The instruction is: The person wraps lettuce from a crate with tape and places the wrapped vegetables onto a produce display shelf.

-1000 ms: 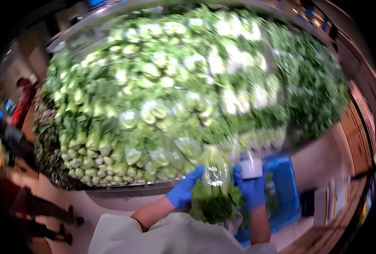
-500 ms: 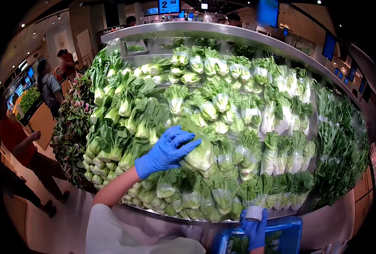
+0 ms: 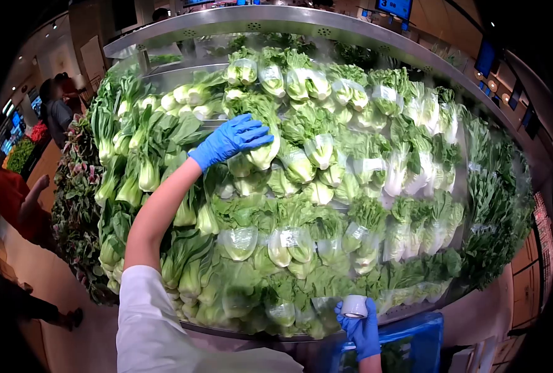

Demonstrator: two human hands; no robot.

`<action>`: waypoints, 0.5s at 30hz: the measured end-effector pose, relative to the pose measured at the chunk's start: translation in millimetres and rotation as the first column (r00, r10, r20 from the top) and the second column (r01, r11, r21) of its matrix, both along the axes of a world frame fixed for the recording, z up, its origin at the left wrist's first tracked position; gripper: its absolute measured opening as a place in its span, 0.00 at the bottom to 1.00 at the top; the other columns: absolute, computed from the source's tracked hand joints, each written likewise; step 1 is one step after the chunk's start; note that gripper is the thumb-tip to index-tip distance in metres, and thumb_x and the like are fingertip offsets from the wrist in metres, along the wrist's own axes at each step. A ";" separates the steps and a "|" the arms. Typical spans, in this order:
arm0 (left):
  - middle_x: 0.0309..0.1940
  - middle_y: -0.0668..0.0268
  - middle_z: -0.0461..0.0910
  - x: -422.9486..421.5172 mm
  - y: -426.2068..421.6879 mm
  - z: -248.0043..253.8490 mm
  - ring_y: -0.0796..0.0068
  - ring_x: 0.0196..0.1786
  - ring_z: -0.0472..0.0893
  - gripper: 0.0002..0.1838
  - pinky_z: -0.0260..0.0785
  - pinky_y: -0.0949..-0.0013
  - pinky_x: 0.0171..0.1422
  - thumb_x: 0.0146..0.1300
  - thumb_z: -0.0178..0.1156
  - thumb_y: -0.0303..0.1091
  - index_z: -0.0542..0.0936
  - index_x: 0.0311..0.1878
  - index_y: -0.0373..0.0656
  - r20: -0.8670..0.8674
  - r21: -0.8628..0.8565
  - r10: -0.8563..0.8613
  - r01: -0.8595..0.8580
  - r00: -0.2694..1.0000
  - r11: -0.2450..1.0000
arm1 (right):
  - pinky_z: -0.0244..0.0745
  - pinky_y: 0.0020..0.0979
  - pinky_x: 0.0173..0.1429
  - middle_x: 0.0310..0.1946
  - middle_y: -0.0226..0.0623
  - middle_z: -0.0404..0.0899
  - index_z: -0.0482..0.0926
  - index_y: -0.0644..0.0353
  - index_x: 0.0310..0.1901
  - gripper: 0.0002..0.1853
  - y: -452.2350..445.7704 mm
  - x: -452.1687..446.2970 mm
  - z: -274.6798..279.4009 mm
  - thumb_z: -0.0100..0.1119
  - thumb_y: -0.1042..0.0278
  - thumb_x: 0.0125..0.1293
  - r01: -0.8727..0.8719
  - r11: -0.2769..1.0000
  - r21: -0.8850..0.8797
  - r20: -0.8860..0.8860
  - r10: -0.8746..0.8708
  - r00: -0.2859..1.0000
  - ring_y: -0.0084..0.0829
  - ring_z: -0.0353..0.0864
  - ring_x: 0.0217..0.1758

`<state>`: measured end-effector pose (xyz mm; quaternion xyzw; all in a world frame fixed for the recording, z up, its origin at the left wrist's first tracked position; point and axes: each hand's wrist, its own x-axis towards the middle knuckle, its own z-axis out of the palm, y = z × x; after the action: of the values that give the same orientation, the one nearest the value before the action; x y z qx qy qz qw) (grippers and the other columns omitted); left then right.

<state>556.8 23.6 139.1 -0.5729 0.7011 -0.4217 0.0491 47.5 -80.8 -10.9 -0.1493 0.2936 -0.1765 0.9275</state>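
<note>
My left hand [image 3: 234, 142], in a blue glove, reaches far over the sloping display with its fingers wrapped over a leafy head of lettuce [image 3: 265, 152]. That lettuce is upright against the upper rows, beside other wrapped heads [image 3: 319, 151]. Low in the view, my right hand [image 3: 365, 332], also gloved in blue, grips a white roll of tape [image 3: 354, 306]. The roll is at the display's front edge, above a blue-lined crate [image 3: 422, 339] with greens inside.
Bok choy [image 3: 149, 171] fills the display's left side, and dark leafy greens [image 3: 497, 186] stand at its right end. A metal canopy [image 3: 251, 18] curves over the back. On the left are a person in red [image 3: 15, 208] and another in grey [image 3: 59, 118].
My left hand has moved up and away from me with the lettuce, from the middle rows to the upper rows. My right hand still holds the tape roll. The view has tilted down.
</note>
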 end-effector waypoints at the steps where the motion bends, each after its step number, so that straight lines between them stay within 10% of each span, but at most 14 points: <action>1: 0.58 0.66 0.67 8.6 -10.0 -10.3 0.65 0.59 0.68 0.28 0.58 0.57 0.66 0.56 0.46 0.29 0.65 0.63 0.60 -0.053 0.094 -0.014 0.019 0.999 0.995 | 0.77 0.43 0.46 0.43 0.58 0.74 0.66 0.70 0.52 0.29 -1.9 1.4 0.1 0.47 0.47 0.65 0.006 1.000 0.011 0.000 -0.006 1.000 0.50 0.76 0.46; 6: 0.60 0.62 0.64 8.2 -37.8 -16.3 0.58 0.60 0.66 0.33 0.59 0.59 0.65 0.49 0.56 0.28 0.66 0.62 0.61 -0.260 0.316 0.015 0.070 0.965 0.946 | 0.78 0.43 0.45 0.44 0.58 0.74 0.67 0.70 0.52 0.28 -8.0 6.3 4.5 0.47 0.49 0.64 0.102 0.994 0.035 -0.041 -0.100 0.994 0.51 0.77 0.45; 9: 0.64 0.59 0.59 5.3 -34.3 -10.5 0.53 0.63 0.62 0.44 0.58 0.59 0.66 0.37 0.64 0.27 0.63 0.64 0.61 -0.400 0.513 0.194 0.044 0.896 0.857 | 0.78 0.41 0.42 0.38 0.54 0.75 0.65 0.64 0.53 0.27 -15.0 20.1 31.7 0.58 0.54 0.57 -0.005 0.884 -0.467 -0.121 -0.059 0.991 0.48 0.79 0.41; 12: 0.65 0.59 0.57 -0.6 -24.9 -4.8 0.53 0.64 0.60 0.46 0.58 0.59 0.67 0.37 0.62 0.24 0.61 0.65 0.62 -0.352 0.602 0.291 -0.022 0.890 0.798 | 0.72 0.38 0.51 0.47 0.45 0.70 0.64 0.60 0.54 0.35 -14.2 30.7 102.3 0.69 0.62 0.44 -0.035 0.346 -0.938 -0.128 -0.251 0.960 0.39 0.75 0.47; 15: 0.64 0.58 0.60 -7.5 -25.0 -4.8 0.53 0.63 0.62 0.40 0.58 0.59 0.66 0.42 0.58 0.22 0.64 0.64 0.56 -0.526 0.491 0.238 0.063 0.816 0.869 | 0.70 0.36 0.53 0.47 0.42 0.71 0.64 0.62 0.54 0.37 18.7 24.6 180.0 0.71 0.73 0.39 0.059 -0.297 -0.953 0.172 -0.369 0.914 0.34 0.73 0.49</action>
<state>549.3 -1.5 134.3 -0.6739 0.7379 -0.0375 -0.0006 72.1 -62.1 169.1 -0.7785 0.1521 -0.4884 0.3638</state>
